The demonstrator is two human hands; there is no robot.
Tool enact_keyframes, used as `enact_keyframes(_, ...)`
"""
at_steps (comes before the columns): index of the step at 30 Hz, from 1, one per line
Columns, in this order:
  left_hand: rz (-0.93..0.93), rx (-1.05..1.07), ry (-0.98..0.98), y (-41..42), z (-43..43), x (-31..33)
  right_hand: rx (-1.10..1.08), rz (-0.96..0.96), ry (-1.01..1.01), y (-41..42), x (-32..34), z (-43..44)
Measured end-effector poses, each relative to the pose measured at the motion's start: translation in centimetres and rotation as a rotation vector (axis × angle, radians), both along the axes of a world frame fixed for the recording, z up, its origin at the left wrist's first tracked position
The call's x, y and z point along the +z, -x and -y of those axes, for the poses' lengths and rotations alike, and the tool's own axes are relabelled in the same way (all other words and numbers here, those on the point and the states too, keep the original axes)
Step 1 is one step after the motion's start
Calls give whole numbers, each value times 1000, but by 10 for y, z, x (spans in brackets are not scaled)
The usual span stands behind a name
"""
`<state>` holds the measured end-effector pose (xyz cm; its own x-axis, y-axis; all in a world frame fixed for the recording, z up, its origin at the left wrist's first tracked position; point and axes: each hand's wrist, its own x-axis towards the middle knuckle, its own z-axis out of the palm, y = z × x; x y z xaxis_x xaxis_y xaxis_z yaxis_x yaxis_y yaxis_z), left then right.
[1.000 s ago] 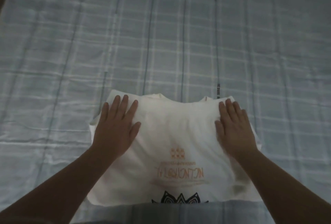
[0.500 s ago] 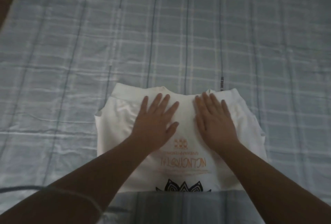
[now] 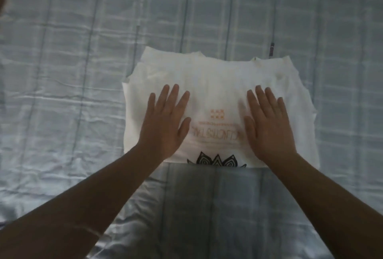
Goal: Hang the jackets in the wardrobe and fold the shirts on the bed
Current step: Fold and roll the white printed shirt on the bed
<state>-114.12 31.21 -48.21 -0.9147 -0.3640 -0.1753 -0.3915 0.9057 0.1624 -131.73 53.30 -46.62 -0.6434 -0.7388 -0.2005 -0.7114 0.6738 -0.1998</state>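
We count one folded white shirt [image 3: 217,84], lying on the bed [image 3: 62,72] under both our palms. Two hands press it flat: our left hand [image 3: 165,128] and right hand [image 3: 267,128], each grip wide, fingers straight and spread, holding nothing. Between them sits the shirt's orange lettering; its black print lies just nearer us. Both forearms reach forward from below.

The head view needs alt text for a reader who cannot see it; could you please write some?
Two hands, left hand and right hand, press flat on a folded white shirt with an orange and black print, lying on a pale blue checked bedsheet.
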Motion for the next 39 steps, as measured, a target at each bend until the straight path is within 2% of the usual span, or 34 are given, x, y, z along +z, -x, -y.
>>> enact_keyframes(5,95,1,39,-70,-9,-20,-73,8,-125,-14,-17,-73)
enact_keyframes(10,91,27,60,-71,-15,-28,-101,-9,-160,-9,-29,-77)
enact_keyframes(13,10,34,12,-51,-19,-13,-105,-25,-74,-2,-13,-46)
enact_keyframes(16,-31,-67,-55,1,-16,-2,62,2,-36,13,-9,4)
enact_keyframes(19,20,-137,-24,69,-5,-10,219,24,-108,33,-25,53)
enact_keyframes(22,140,-161,29,115,15,-30,275,-3,-183,58,-44,78)
enact_keyframes(25,159,-140,34,128,25,-46,265,-51,-184,78,-55,83)
enact_keyframes(31,107,-111,6,126,18,-43,270,-19,-148,79,-51,79)
enact_keyframes(34,55,-110,-4,126,8,-29,162,28,-26,70,-31,54)
enact_keyframes(37,-171,-182,-80,141,-26,-5,-115,22,148,56,-11,-4)
enact_keyframes(39,-283,-177,-178,163,-61,9,-335,39,182,45,-7,-51)
